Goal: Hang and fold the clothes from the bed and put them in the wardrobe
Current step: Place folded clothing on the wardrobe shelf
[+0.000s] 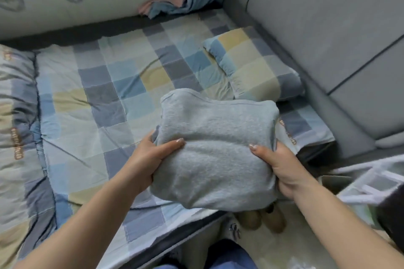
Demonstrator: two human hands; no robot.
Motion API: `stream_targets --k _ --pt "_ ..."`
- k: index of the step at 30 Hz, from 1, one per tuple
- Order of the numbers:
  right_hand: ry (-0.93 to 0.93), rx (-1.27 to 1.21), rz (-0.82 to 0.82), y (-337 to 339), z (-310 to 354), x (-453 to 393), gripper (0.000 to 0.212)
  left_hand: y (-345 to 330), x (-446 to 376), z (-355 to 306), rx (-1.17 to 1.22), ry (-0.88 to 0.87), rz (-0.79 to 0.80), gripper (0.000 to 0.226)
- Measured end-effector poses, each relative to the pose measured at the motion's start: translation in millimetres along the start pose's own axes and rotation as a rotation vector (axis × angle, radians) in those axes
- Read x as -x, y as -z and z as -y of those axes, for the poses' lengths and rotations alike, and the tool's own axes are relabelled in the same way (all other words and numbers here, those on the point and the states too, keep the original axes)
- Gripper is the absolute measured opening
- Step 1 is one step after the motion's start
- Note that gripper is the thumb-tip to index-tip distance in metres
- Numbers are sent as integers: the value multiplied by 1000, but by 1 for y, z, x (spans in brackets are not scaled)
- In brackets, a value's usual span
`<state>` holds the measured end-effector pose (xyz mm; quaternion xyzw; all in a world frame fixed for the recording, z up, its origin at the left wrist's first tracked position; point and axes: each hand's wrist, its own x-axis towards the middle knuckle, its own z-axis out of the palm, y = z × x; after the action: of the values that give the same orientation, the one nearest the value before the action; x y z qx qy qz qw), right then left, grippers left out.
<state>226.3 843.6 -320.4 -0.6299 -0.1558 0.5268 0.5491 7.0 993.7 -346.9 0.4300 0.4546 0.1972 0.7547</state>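
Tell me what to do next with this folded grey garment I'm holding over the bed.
Probably carry it to the wardrobe: the grey garment already looks folded into a compact bundle, and your left hand and right hand grip its sides, lifted above the checked bedsheet.

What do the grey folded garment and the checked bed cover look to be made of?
Grey folded garment: soft knit, probably fleece or cotton jersey, with a fuzzy matte surface. Checked bed cover: thin woven fabric, likely cotton, matte with fine creases.

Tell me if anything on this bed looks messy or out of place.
Mostly tidy. The pink and blue cloth lies crumpled in the far corner against the wall, unfolded. The grey garment, held by the left hand and right hand, is neatly folded.
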Motion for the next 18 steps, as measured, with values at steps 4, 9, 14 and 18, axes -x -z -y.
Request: stream_targets --k 4,9,14,18 --pt "106 -149 -168 13 -1 92 86 -35 41 -18 -144 -17 220 59" --pt "159 -272 -360 37 -23 193 90 -87 86 -13 -257 -14 433 62" --pt "206 -360 -601 72 -66 316 49 -163 150 28 -393 27 670 56" --pt "237 -456 -768 93 -125 418 64 -220 217 84 -462 91 829 48"
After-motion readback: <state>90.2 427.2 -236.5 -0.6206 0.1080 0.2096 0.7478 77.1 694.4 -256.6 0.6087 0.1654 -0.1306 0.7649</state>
